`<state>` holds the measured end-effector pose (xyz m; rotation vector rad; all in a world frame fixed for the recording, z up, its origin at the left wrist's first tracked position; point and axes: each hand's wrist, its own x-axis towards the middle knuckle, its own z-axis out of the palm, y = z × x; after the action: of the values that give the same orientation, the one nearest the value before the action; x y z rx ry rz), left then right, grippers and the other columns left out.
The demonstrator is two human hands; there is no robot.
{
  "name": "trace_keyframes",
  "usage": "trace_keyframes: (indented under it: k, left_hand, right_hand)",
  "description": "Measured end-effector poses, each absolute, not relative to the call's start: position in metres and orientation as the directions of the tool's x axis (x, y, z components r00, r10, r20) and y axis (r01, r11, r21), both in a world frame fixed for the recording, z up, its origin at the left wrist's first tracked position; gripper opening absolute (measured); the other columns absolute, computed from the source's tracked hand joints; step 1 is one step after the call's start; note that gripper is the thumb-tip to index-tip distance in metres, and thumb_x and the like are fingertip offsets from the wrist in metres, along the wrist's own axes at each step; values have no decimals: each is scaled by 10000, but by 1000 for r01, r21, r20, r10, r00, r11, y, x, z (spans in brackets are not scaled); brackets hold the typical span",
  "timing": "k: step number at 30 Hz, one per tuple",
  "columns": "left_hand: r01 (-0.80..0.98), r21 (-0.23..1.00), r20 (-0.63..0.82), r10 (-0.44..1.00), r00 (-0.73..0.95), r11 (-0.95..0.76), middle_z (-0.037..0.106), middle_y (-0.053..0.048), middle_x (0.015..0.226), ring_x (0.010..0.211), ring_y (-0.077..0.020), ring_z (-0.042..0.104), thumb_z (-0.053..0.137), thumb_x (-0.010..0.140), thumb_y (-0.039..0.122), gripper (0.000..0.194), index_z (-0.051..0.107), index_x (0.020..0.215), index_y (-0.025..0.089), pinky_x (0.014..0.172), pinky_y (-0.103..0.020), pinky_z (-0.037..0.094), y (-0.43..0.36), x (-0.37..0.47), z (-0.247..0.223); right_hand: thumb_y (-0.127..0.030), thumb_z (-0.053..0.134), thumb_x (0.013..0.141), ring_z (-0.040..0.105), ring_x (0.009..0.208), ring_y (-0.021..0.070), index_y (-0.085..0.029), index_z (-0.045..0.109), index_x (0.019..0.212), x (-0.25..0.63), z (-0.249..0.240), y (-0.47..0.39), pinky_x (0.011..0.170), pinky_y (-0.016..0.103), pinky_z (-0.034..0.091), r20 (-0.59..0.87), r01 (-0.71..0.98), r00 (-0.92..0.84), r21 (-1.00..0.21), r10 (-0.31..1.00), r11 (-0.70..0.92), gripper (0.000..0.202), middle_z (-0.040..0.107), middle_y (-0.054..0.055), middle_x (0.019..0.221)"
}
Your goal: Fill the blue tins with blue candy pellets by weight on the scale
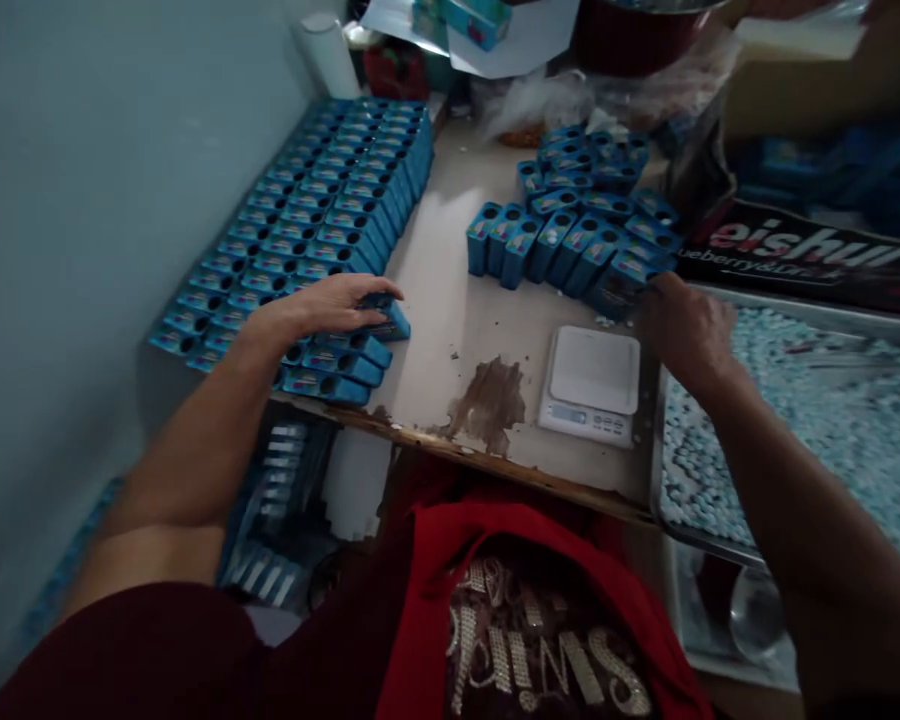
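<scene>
Flat-fingered, the left grip point(337, 303) presses down on a blue box point(386, 318) at the near edge of the packed rows point(307, 215) on the bench point(450, 310). Right of the scale point(592, 385), the right grip point(682, 325) touches the loose boxes point(577, 235); whether it is closed cannot be told

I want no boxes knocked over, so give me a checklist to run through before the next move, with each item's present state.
1. Left hand rests flat on the lying blue box at the block's near edge: ok.
2. Packed block of boxes lies in tidy rows: ok.
3. Right hand touches the loose cluster of boxes; grip hidden: cannot tell.
4. Scale has a bare platform: ok.
5. Scale display reading: cannot tell.
6. Tray of pale pellets sits beside the right wrist, close enough to brush: not ok.
</scene>
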<state>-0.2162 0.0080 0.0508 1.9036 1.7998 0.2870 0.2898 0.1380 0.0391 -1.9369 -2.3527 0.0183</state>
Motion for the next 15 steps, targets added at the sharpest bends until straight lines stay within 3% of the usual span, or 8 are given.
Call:
trace_keyframes:
  k: [4,7,11,13,15]
  left_hand:
    - [950,307,-224,967,125,-52,769,-134,1468,1393,-408,720,632,1097,637,575,717,1475,213,1285,-537,566,-18,-205,56]
    - [969,240,-195,975,105,-57,729,-101,1382,1374,-402,706,511,1143,536,429,665,1406,233,1259,-509,562,-26,-203,46]
    - [975,176,-223,959,177,-139,749,-170,1370,1352,-433,703,485,1100,514,416,681,1307,211,1233,-564,558,-28,-199,41]
    - [976,158,-213,959,185,-153,762,-188,1371,1321,-407,702,488,1129,547,444,698,1303,197,1236,-567,557,-31,-197,45]
    - [980,135,-125,978,165,-148,775,-181,1358,1298,-379,692,484,1185,588,464,715,1274,196,1271,-587,541,-35,-193,50]
  right_hand:
    - [-310,638,1179,771,917,342,-197,868,1423,311,64,101,780,410,315,74,964,-224,-129,972,232,354,907,213,1128]
    - [-318,607,1150,809,912,357,-223,879,1398,323,68,67,785,386,384,-5,929,-315,-205,949,307,380,909,158,1051]
    - [-359,614,1120,753,765,316,-255,883,1319,323,63,31,735,377,367,-37,876,-396,-314,918,365,350,865,112,908]
    - [-397,682,1088,678,689,271,-277,877,1281,324,64,23,705,368,361,14,824,-392,-440,920,358,299,805,73,823]
    - [-445,755,1062,576,625,224,-296,865,1224,335,67,23,657,354,360,51,702,-317,-659,947,271,246,694,24,726]
